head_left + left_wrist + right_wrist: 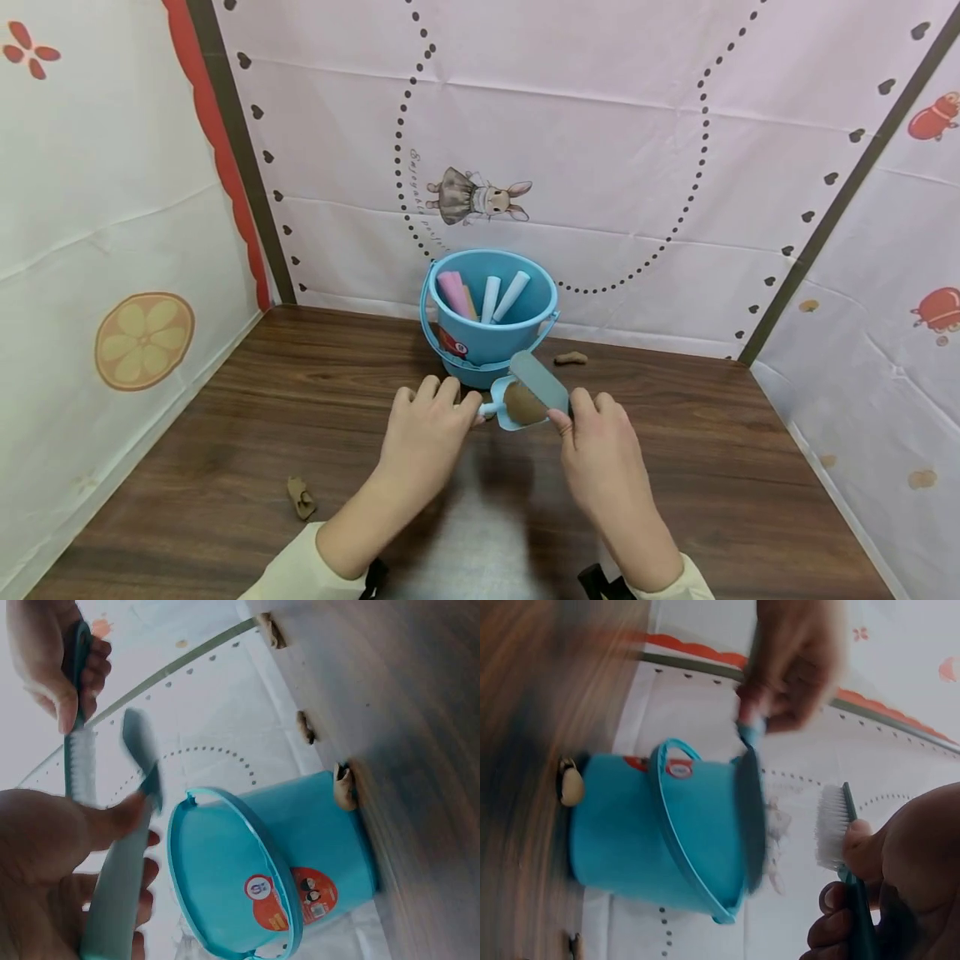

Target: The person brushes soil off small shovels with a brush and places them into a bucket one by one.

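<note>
My left hand [423, 437] grips the handle of a light blue toy shovel [120, 892], its blade held above the table in front of the bucket. Something brown [523, 406] shows in the blade in the head view. The handle of a blue-green brush [538, 381] is in my right hand [606, 457]; white bristles [831, 829] show in the right wrist view. From the head view, the brush overlaps the right part of the shovel; whether they touch I cannot tell. Just behind stands a blue bucket [495, 337], upright, with pink and pale blue handles sticking up inside.
Crumpled brown pieces lie on the wooden table [720, 467]: one [300, 498] at the left, another [571, 357] right of the bucket. A third piece [345, 786] lies by the bucket's base. Patterned white cloth walls [600, 167] enclose the back and sides.
</note>
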`<state>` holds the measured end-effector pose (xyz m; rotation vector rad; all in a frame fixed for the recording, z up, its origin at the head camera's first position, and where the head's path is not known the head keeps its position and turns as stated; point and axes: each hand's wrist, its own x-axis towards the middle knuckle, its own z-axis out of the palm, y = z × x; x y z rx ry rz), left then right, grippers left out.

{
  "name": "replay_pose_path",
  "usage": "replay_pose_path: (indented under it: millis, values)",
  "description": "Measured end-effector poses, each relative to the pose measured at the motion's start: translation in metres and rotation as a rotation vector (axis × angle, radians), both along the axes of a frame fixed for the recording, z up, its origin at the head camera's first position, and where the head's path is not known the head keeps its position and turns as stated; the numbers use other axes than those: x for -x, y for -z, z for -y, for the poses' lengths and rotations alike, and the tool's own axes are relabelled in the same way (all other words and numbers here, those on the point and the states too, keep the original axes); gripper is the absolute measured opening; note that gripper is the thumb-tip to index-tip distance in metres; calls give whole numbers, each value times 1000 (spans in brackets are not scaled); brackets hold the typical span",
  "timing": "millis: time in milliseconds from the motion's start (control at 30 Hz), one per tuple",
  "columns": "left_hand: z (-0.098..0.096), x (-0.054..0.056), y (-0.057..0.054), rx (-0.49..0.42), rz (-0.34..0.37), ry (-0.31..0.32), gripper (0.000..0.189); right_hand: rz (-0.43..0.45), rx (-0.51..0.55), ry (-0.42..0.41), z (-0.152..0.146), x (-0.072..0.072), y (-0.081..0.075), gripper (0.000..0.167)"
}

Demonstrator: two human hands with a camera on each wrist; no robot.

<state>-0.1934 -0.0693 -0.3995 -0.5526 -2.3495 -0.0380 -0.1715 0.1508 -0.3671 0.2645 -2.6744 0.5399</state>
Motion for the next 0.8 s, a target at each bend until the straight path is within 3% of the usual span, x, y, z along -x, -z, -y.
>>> replay_pose_path:
  millis: [100,200,433,633,800]
  values:
    - [-4,-1,0,-39,-107,-41,19,-66,-78,-10,8,-2,7,31]
    - [-8,-3,-1,-62,-161,-71,18,-122,-142,-6,16,-4,13,34]
    - [-15,-9,-2,-72,-196,-112,20,-210,-173,31,24,-5,22,35]
    - [-19,-11,1,-92,-209,-99,41,-256,-136,92,17,1,22,31]
    - [-20,-10,2,-134,-226,-83,44,-295,-108,122,9,8,20,32]
